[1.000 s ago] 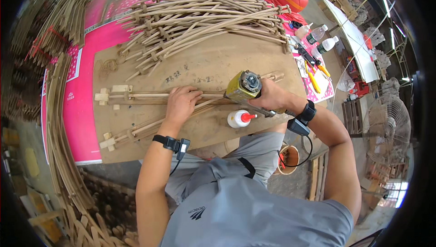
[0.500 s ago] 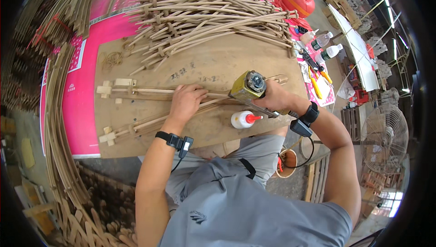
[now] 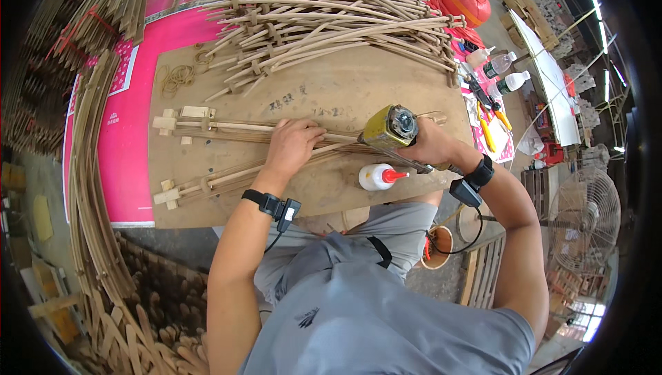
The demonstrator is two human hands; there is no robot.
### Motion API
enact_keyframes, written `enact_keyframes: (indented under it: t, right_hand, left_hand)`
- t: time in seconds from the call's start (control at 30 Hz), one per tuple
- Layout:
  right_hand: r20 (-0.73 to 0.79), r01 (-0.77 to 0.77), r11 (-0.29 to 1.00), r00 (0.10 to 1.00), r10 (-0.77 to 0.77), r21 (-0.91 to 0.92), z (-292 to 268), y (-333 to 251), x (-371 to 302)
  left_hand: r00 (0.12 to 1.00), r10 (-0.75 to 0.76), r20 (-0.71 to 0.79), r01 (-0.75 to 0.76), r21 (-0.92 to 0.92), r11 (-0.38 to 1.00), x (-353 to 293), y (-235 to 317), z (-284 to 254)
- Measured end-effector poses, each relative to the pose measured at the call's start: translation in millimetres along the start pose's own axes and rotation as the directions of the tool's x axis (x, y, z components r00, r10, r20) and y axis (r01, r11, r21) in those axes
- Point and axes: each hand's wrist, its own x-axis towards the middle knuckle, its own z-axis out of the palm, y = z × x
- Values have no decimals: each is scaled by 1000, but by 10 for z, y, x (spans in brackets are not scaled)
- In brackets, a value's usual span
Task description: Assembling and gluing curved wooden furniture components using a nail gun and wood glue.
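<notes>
My left hand (image 3: 295, 144) lies over a long wooden strip assembly (image 3: 238, 127) on the board, its fingers curled down around the strips. In my right hand (image 3: 439, 145) is a yellow and black nail gun (image 3: 388, 129), its nose low over the right end of the same strips. The exact spot where the nose meets the wood is hidden by the tool. A second strip assembly (image 3: 238, 176) lies nearer to me, slanting towards the first. Close below the nail gun, a white glue bottle (image 3: 376, 177) with a red tip rests on the board.
A large pile of wooden strip frames (image 3: 331, 20) covers the table's far side. Bottles (image 3: 510, 83) and yellow-handled pliers (image 3: 487, 130) sit at the right. Rubber bands (image 3: 178, 80) lie at the left. Long wooden strips (image 3: 88, 161) lean on the left edge; a fan (image 3: 586, 216) stands right.
The whole view has shifted slightly to the right. Both hands and the nail gun keep nearly the same place over the strips.
</notes>
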Motion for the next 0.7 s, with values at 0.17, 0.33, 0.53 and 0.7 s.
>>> enact_keyframes:
  t: [0.17,0.33,0.53,0.7]
  right_hand:
    - [-14,-7,1000,1000,8,30,41,13,19]
    - [-47,-3,998,999,6,57,125,129,-2]
    - [-87,-27,998,996,32,50,172,107,-19]
    - [-67,-87,995,994,90,48,179,36,-70]
  left_hand:
    - [1000,19,-16,-19,1,1000,-1,-50,-3]
    - [1000,28,-9,-28,-6,1000,22,-28,12]
    - [1000,27,3,-27,8,1000,15,-31,5]
    - [1000,22,-2,-22,25,999,3,-25,3]
